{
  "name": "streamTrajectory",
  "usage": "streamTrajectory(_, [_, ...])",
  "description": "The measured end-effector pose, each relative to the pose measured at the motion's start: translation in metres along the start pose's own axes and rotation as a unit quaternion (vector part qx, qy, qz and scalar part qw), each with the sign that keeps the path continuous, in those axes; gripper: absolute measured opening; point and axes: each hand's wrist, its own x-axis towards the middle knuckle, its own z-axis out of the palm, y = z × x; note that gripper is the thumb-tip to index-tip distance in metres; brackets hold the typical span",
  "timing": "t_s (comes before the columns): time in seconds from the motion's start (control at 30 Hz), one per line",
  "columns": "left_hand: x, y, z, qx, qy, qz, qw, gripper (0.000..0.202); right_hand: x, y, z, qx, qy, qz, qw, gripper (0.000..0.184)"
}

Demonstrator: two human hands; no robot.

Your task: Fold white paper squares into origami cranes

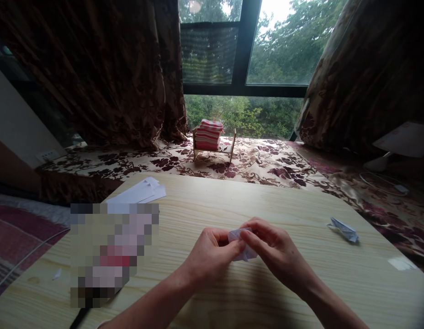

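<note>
Between my two hands, above the middle of the light wooden table [184,196], is a small piece of folded white paper [245,252]. My left hand [212,251] pinches its left side between thumb and fingers. On the other side, my right hand [272,242] grips the paper's upper right part, thumb on the near face. The fingers hide much of the paper, so its full shape does not show. Over to the right on the tabletop lies a folded paper piece [344,230], long and narrow.
White paper strips [136,192] lie at the table's back left. A pixelated object [112,256] is at the left, with a dark strap or cable. Behind the table, a small wooden rack [212,148] holds folded striped cloths [209,133]. A lamp [404,139] stands far right.
</note>
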Motion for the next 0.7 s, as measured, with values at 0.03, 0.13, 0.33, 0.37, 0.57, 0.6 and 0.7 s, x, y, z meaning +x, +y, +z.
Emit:
streamTrajectory(0.03, [-0.0002,-0.0005,0.0005,0.002,-0.009,0.0,1.0,0.029,-0.0001,0.0006,-0.0002,0.002,0.001,0.0,1.0,0.026])
streamTrajectory(0.13, [0.0001,-0.0032,0.0014,-0.009,-0.018,0.003,1.0,0.026,-0.0001,0.0029,-0.0016,0.013,-0.006,0.001,1.0,0.027])
streamTrajectory(0.33, [-0.0029,-0.0008,0.0043,0.035,0.009,0.041,0.998,0.028,-0.0025,0.0013,0.0028,0.0,-0.03,0.0,1.0,0.029])
streamTrajectory(0.37, [-0.0036,0.0004,0.005,0.047,0.016,0.051,0.997,0.029,-0.0029,0.0005,0.0046,-0.009,-0.022,-0.007,1.0,0.029])
streamTrajectory(0.57, [-0.0014,0.0008,0.0049,-0.034,0.048,0.012,0.998,0.024,0.0009,0.001,0.0029,0.009,0.032,0.013,0.999,0.04])
streamTrajectory(0.6, [-0.0004,0.0001,0.004,-0.049,0.06,0.009,0.997,0.023,0.0017,0.0014,0.0008,0.01,0.036,0.015,0.999,0.04])
streamTrajectory(0.7, [0.0019,-0.0014,0.0021,-0.068,0.085,0.011,0.994,0.022,0.0024,0.0019,-0.0025,0.01,0.017,0.019,1.0,0.035])
